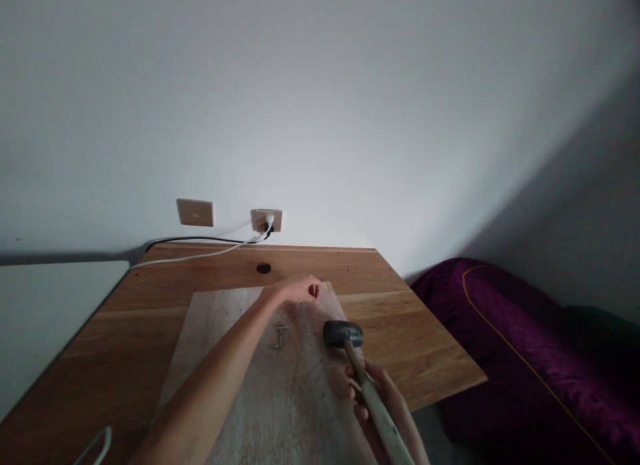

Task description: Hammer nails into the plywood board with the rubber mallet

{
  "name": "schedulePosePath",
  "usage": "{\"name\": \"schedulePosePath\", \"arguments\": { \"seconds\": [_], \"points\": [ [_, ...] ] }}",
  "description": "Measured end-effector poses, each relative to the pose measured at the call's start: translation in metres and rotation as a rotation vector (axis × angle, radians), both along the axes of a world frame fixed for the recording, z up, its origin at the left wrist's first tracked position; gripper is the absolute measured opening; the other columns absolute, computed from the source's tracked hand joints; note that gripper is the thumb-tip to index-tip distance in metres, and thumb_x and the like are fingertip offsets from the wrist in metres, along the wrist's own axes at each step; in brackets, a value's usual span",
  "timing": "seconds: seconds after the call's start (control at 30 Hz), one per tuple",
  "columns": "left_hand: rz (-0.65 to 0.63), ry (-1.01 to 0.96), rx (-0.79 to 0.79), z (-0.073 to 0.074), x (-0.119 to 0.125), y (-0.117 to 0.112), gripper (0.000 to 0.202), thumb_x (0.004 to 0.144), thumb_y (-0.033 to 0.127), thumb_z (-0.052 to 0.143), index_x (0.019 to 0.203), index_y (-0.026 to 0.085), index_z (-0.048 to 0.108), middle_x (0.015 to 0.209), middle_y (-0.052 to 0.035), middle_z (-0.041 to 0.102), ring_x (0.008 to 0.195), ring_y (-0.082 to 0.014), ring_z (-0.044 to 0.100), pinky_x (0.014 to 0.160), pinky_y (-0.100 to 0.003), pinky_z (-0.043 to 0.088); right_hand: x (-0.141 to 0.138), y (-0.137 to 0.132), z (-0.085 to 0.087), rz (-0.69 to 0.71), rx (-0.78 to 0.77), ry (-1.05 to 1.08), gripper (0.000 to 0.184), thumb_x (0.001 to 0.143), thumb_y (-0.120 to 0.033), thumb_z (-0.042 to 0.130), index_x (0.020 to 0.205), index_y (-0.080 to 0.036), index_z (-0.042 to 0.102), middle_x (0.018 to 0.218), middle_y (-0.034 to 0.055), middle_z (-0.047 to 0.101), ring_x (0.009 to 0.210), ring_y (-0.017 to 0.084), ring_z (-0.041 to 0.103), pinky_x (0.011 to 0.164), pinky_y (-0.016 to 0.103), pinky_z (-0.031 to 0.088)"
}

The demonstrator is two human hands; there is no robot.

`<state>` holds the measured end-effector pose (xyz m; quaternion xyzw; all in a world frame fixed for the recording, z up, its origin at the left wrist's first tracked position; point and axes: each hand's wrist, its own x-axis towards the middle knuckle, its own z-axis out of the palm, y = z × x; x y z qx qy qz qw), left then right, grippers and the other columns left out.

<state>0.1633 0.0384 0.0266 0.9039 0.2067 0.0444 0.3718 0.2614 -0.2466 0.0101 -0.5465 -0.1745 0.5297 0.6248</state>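
A mallet (343,334) with a black head and a pale handle is gripped in my right hand (387,401), its head over the right side of a worn, greyish board (270,398). Near the board's far right corner, my left hand (300,289) is closed, fingers curled together against the surface. Whatever its fingertips pinch, if anything, is hidden or too small to name. A few small metal pieces (281,334) that look like nails or screws lie on the board, just right of my left forearm.
The board rests on a wooden tabletop (420,345) with a round hole (263,268). Cables (195,257) run along its back to a wall socket (259,219). A white panel (50,318) stands at left; purple fabric (480,345) covers something at right.
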Motion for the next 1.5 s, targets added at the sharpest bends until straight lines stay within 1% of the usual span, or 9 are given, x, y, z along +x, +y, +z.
{"name": "schedulePosePath", "arguments": {
  "seconds": [0.2,0.4,0.57,0.7,0.9,1.13,1.27,1.37,1.5],
  "points": [
    [-0.018,-0.014,-0.002,0.001,0.0,0.0,0.005,0.077,0.018,0.07,0.079,0.018,0.065,0.079,0.001,0.067,0.076,-0.0154,0.061,0.068,-0.024,0.043,-0.01,-0.008,0.011,0.144,-0.112,0.3,0.047,0.073,-0.043,0.085,0.11,-0.018,0.07,0.082,-0.0005,0.069,0.049,0.006,0.056,0.034,0.013,0.037],
    [0.0,-0.018,0.009,-0.003,0.0,-0.003,0.011,0.075,0.009,0.066,0.08,0.018,0.064,0.077,0.0016,0.067,0.073,-0.014,0.061,0.064,-0.023,0.042,0.009,0.012,0.033,0.179,-0.078,0.014,0.053,0.068,-0.038,0.085,0.114,-0.019,0.068,0.072,-0.007,0.06,0.034,0.0,0.034,0.027,0.014,0.024],
    [-0.006,-0.033,0.023,-0.012,0.003,-0.003,0.013,0.071,0.009,0.069,0.078,0.018,0.063,0.075,0.0032,0.064,0.071,-0.0134,0.058,0.064,-0.023,0.042,0.032,0.028,0.051,0.274,-0.099,-0.274,0.066,0.079,-0.053,0.076,0.136,-0.026,0.056,0.079,-0.0045,0.064,0.042,0.007,0.053,0.03,0.015,0.032],
    [-0.028,-0.067,0.02,-0.018,0.002,-0.001,0.016,0.07,0.007,0.064,0.08,0.019,0.068,0.079,0.0019,0.069,0.076,-0.0155,0.062,0.068,-0.023,0.044,0.04,0.032,0.034,0.316,-0.188,-0.518,0.059,0.077,-0.059,0.073,0.118,-0.017,0.061,0.059,-0.0105,0.052,0.031,0.003,0.035,0.028,0.014,0.024],
    [0.012,-0.013,0.046,-0.023,-0.001,-0.002,0.021,0.072,0.016,0.071,0.092,0.02,0.073,0.09,-0.0007,0.075,0.084,-0.0183,0.067,0.071,-0.024,0.047,0.037,0.034,-0.006,0.271,-0.137,-0.654,0.055,0.084,-0.064,0.063,0.114,-0.019,0.061,0.047,-0.0137,0.041,0.031,0.006,0.031,0.029,0.016,0.024],
    [0.153,-0.125,0.283,-0.023,-0.029,-0.024,0.039,0.085,0.027,0.07,0.121,0.014,0.064,0.123,-0.0135,0.069,0.113,-0.0259,0.066,0.097,-0.033,0.05,0.036,0.036,-0.014,0.26,-0.151,-0.749,0.062,0.087,-0.069,0.054,0.12,-0.017,0.058,0.053,-0.0115,0.046,0.032,0.007,0.037,0.029,0.018,0.027],
    [0.146,-0.047,0.551,-0.031,-0.062,-0.042,0.067,0.098,0.061,0.053,0.144,0.012,0.052,0.153,-0.0223,0.051,0.146,-0.0368,0.042,0.122,-0.054,0.029,0.037,0.041,-0.018,0.272,-0.163,-0.838,0.068,0.087,-0.071,0.047,0.122,-0.015,0.058,0.046,-0.0119,0.041,0.031,0.01,0.039,0.03,0.02,0.028],
    [0.161,0.089,0.554,-0.039,-0.078,-0.051,0.081,0.101,0.071,0.029,0.155,0.012,0.041,0.165,-0.0229,0.035,0.156,-0.0385,0.026,0.124,-0.066,0.012,0.039,0.044,-0.019,0.252,-0.156,-0.894,0.066,0.089,-0.066,0.045,0.126,-0.013,0.058,0.052,-0.0083,0.049,0.036,0.012,0.047,0.033,0.022,0.033],
    [0.162,0.181,0.482,-0.039,-0.081,-0.055,0.092,0.098,0.078,0.024,0.162,0.012,0.029,0.17,-0.0215,0.021,0.159,-0.039,0.015,0.123,-0.07,0.003,0.039,0.045,-0.018,0.271,-0.173,-0.897,0.059,0.093,-0.059,0.044,0.13,-0.015,0.056,0.055,-0.0062,0.053,0.035,0.013,0.049,0.034,0.022,0.034]
  ]
}}
